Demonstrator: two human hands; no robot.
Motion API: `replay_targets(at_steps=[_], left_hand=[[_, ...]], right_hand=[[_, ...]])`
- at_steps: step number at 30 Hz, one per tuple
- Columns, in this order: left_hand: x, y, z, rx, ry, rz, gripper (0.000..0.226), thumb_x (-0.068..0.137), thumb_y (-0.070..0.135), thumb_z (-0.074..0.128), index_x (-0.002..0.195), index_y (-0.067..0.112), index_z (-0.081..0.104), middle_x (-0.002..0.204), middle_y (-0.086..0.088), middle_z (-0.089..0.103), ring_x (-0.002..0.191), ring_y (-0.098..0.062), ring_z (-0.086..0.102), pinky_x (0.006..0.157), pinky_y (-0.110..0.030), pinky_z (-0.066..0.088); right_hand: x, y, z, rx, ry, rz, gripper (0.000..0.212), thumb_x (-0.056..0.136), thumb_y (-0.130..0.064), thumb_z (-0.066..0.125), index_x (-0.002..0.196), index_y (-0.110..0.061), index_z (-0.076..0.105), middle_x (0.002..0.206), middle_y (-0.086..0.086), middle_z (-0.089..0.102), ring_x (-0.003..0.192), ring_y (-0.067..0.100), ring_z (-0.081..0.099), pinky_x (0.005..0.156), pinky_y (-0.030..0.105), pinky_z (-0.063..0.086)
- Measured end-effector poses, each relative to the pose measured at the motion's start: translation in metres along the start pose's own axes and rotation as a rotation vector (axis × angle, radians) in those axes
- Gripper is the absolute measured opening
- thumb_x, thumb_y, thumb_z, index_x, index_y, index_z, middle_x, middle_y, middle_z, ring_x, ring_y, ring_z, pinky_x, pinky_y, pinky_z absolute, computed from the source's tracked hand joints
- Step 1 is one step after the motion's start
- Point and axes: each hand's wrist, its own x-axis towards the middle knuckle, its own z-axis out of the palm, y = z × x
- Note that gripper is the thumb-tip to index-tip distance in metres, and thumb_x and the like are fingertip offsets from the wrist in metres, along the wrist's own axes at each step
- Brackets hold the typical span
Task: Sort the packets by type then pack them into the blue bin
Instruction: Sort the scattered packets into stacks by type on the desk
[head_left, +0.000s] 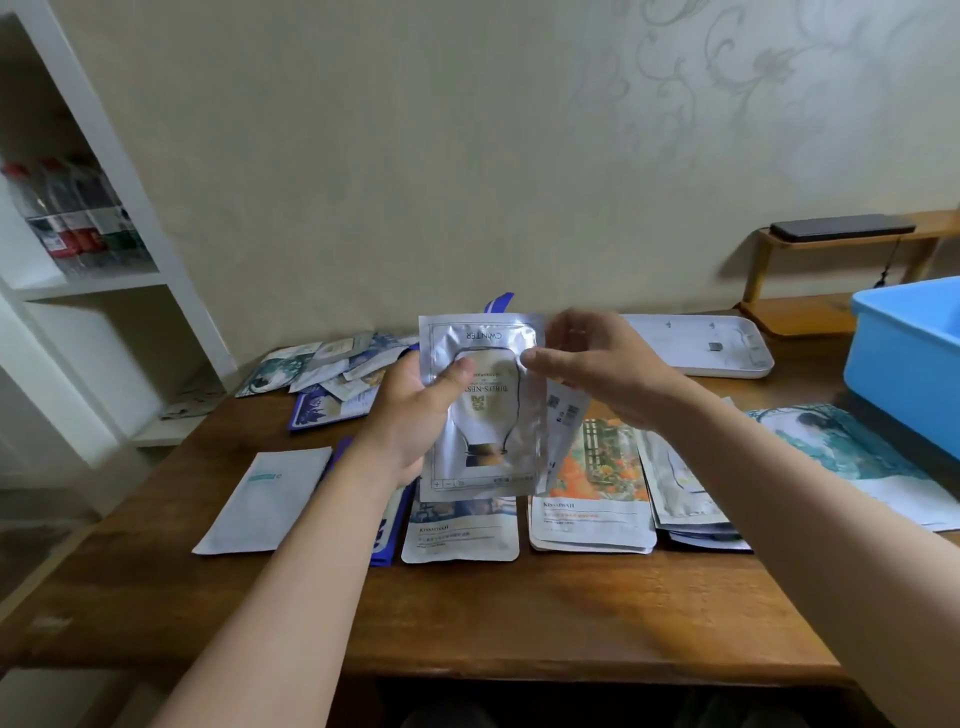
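Note:
My left hand (415, 421) grips a silver packet (485, 447) upside down above the table, thumb on its front. My right hand (597, 364) pinches the packet's right edge, where a second packet (566, 415) shows behind it. Sorted stacks lie in a row below: a white packet (265, 499), a blue one (387, 535) partly hidden by my arm, a blue-picture packet (460, 532), an orange-flower stack (592, 499), a silver stack (685, 493) and a teal packet (852, 457). A loose pile of unsorted packets (332, 374) lies at the back left. The blue bin (904, 358) stands at the right edge.
A white tray (701, 348) sits at the back of the wooden table (519, 613). A white shelf with bottles (72, 223) stands on the left. A small wooden shelf (831, 249) with a dark device is behind the bin.

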Motion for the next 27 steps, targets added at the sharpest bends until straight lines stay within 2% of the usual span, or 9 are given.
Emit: replay_targets(at_steps=[3, 5, 7, 9, 12, 16, 18, 21, 27], left_hand=[[-0.003, 0.001, 0.009, -0.007, -0.027, -0.012, 0.009, 0.103, 0.015, 0.059, 0.107, 0.022, 0.064, 0.090, 0.016, 0.078, 0.085, 0.007, 0.072, 0.066, -0.008, 0.051], [-0.005, 0.003, 0.014, 0.002, -0.024, -0.028, 0.008, 0.105, 0.022, 0.056, 0.105, 0.019, 0.064, 0.092, 0.015, 0.078, 0.089, 0.004, 0.071, 0.072, -0.012, 0.052], [-0.005, 0.003, 0.018, -0.007, -0.012, -0.049, 0.020, 0.106, 0.030, 0.052, 0.102, 0.013, 0.064, 0.090, 0.012, 0.077, 0.087, 0.002, 0.070, 0.073, -0.015, 0.053], [-0.007, 0.006, 0.022, -0.028, -0.001, -0.060, 0.024, 0.107, 0.032, 0.050, 0.097, 0.014, 0.062, 0.076, 0.016, 0.074, 0.073, 0.008, 0.067, 0.062, -0.010, 0.051], [-0.008, 0.008, 0.026, -0.015, 0.031, -0.057, 0.026, 0.107, 0.036, 0.050, 0.092, 0.015, 0.057, 0.079, 0.001, 0.060, 0.075, -0.006, 0.058, 0.066, -0.018, 0.048], [-0.011, 0.014, 0.023, -0.065, 0.080, -0.064, 0.026, 0.106, 0.036, 0.052, 0.090, 0.016, 0.058, 0.087, -0.012, 0.060, 0.087, -0.026, 0.055, 0.080, -0.040, 0.046], [-0.010, 0.016, 0.019, -0.060, 0.101, -0.084, 0.028, 0.106, 0.036, 0.052, 0.089, 0.015, 0.057, 0.086, -0.014, 0.068, 0.088, -0.033, 0.063, 0.081, -0.049, 0.049], [-0.009, 0.016, 0.016, -0.034, 0.102, -0.095, 0.028, 0.107, 0.035, 0.050, 0.094, 0.013, 0.059, 0.099, -0.016, 0.075, 0.094, -0.035, 0.069, 0.084, -0.049, 0.051], [-0.007, 0.015, 0.020, -0.021, 0.089, -0.099, 0.028, 0.107, 0.036, 0.050, 0.098, 0.012, 0.061, 0.101, -0.015, 0.076, 0.096, -0.034, 0.072, 0.086, -0.051, 0.053]], right_hand=[[-0.003, 0.003, -0.004, 0.081, 0.018, 0.023, 0.022, 0.080, -0.012, 0.085, 0.077, -0.009, 0.063, 0.074, 0.006, 0.067, 0.067, 0.019, 0.064, 0.065, 0.035, 0.053], [-0.006, 0.006, -0.007, 0.096, 0.012, 0.042, 0.022, 0.083, -0.008, 0.081, 0.081, 0.002, 0.062, 0.073, 0.007, 0.067, 0.067, 0.020, 0.065, 0.065, 0.034, 0.053], [-0.007, 0.007, -0.009, 0.100, 0.025, 0.064, 0.030, 0.085, -0.006, 0.079, 0.095, 0.014, 0.060, 0.081, 0.016, 0.066, 0.073, 0.025, 0.063, 0.070, 0.038, 0.054], [-0.009, 0.007, -0.010, 0.119, 0.038, 0.077, 0.024, 0.087, -0.001, 0.076, 0.102, 0.013, 0.063, 0.089, 0.023, 0.066, 0.078, 0.028, 0.064, 0.077, 0.044, 0.055], [-0.013, 0.003, -0.015, 0.191, 0.068, 0.106, 0.013, 0.090, 0.003, 0.070, 0.102, 0.007, 0.065, 0.101, 0.034, 0.068, 0.085, 0.031, 0.067, 0.085, 0.049, 0.057], [-0.016, -0.005, -0.029, 0.255, 0.183, 0.112, 0.005, 0.095, 0.002, 0.064, 0.099, 0.002, 0.061, 0.086, 0.017, 0.066, 0.076, 0.024, 0.067, 0.071, 0.039, 0.058], [-0.015, -0.006, -0.043, 0.340, 0.242, 0.116, 0.009, 0.095, 0.003, 0.063, 0.091, -0.004, 0.060, 0.083, 0.014, 0.065, 0.076, 0.026, 0.066, 0.078, 0.044, 0.056], [-0.016, -0.010, -0.066, 0.417, 0.312, 0.126, 0.017, 0.094, 0.002, 0.063, 0.084, -0.009, 0.057, 0.081, 0.012, 0.063, 0.077, 0.026, 0.063, 0.087, 0.049, 0.053], [-0.024, -0.019, -0.107, 0.337, 0.354, 0.105, 0.012, 0.096, -0.003, 0.063, 0.088, -0.010, 0.059, 0.079, 0.008, 0.065, 0.072, 0.020, 0.066, 0.072, 0.038, 0.061]])
